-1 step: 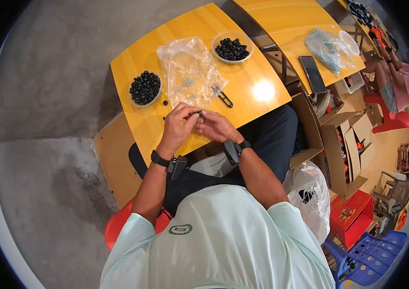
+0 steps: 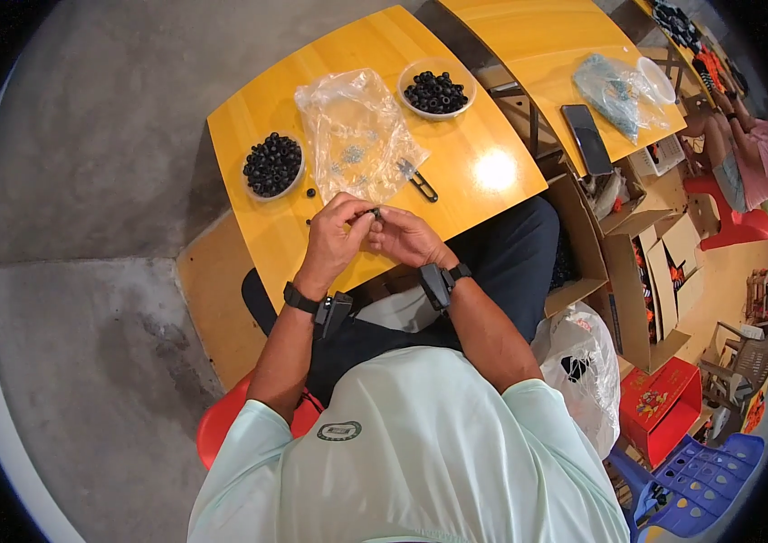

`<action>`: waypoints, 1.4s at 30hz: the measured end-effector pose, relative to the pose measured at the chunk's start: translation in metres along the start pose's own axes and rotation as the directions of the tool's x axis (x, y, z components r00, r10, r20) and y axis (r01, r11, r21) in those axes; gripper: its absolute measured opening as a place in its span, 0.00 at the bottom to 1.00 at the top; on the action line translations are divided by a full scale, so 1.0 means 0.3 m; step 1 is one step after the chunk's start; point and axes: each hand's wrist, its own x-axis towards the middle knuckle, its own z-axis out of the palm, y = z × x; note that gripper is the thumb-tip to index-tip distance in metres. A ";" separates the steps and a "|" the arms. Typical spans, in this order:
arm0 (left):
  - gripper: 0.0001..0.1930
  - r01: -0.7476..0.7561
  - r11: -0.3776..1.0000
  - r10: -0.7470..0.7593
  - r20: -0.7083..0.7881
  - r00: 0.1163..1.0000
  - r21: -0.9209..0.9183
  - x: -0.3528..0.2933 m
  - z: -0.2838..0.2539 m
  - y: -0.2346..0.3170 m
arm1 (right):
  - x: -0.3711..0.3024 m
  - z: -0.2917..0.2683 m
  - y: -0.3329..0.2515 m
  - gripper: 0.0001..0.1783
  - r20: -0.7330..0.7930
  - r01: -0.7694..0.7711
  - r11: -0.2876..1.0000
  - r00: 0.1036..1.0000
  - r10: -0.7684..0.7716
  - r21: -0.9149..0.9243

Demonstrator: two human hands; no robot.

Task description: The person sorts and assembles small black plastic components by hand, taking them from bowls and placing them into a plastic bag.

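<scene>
Over the near edge of the yellow table [image 2: 266, 90], my left hand [image 2: 334, 237] and my right hand [image 2: 409, 238] meet, fingertips pinched together. Between them is a small dark round piece [image 2: 375, 213], mostly covered by the fingers. It resembles the black ring-like plastic pieces [image 2: 273, 166] heaped in a clear round tub to the left. Just beyond my fingers lies a flat clear plastic bag [image 2: 345, 113] with tiny silvery bits on it. Black thread snips [image 2: 421, 185] rest at the bag's right corner. One loose black piece [image 2: 310, 193] sits beside the left tub.
Another clear tub [image 2: 437, 110] of black pieces stands at the back right. On a second yellow table are a phone [image 2: 586, 139] and a bag of small grey-green parts [image 2: 608, 95]. Open cardboard boxes [image 2: 646, 290] and a white plastic bag [image 2: 580, 376] crowd my right; a person sits beyond.
</scene>
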 end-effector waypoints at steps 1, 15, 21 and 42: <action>0.06 -0.002 1.000 0.002 -0.003 1.000 -0.012 0.000 0.003 0.004 | 0.001 0.001 0.000 0.12 0.001 -0.002 1.000 1.000 0.002 -0.001; 0.06 -0.127 0.974 0.127 0.012 0.992 0.188 -0.003 0.025 -0.002 | 0.010 -0.007 0.009 0.11 0.016 0.034 0.999 0.999 -0.034 -0.038; 0.10 0.128 0.968 -0.144 -0.064 0.987 -0.214 -0.030 0.052 -0.017 | 0.001 0.017 0.005 0.12 -0.024 0.021 0.997 0.999 -0.023 -0.072; 0.10 0.025 0.999 -0.024 -0.031 0.999 0.037 -0.024 0.040 -0.059 | -0.011 0.065 0.021 0.16 -0.081 0.001 0.931 0.996 -0.033 -0.366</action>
